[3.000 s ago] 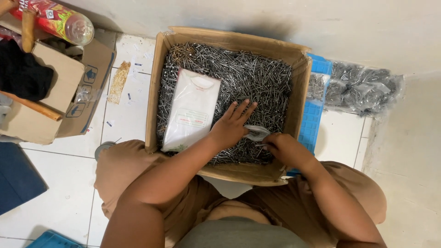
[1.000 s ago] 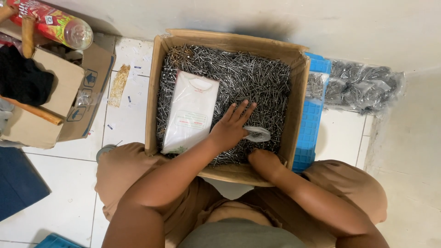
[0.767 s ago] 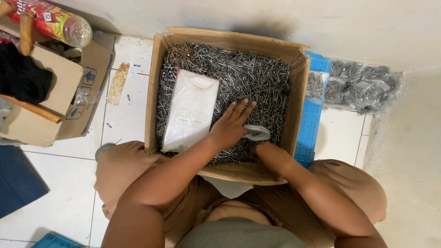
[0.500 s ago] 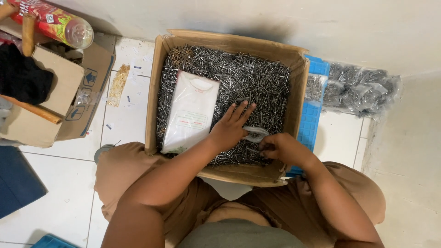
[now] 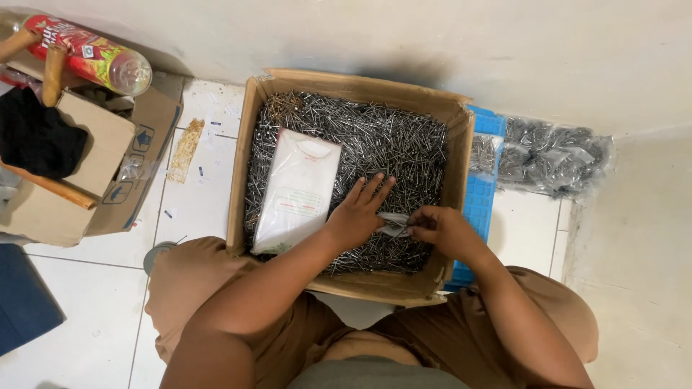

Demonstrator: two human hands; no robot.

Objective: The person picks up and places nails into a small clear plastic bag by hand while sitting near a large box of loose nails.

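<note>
Small clear bag [image 5: 394, 225] sits pinched in the right hand [image 5: 441, 230]'s closed grip, left hand [image 5: 358, 214] flat, fingers spread, on nails [image 5: 404, 144].

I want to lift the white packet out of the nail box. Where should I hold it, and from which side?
Likely the white packet's top short edge, coming from above at the far side: it lies flat on the nails, and that end is farthest from the left hand.

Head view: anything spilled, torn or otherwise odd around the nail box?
Nothing spilled. The cardboard box leans slightly outward at its right wall, and a plastic bottle lies on its side atop the smaller carton, left. Both hands meet over the nails.
</note>
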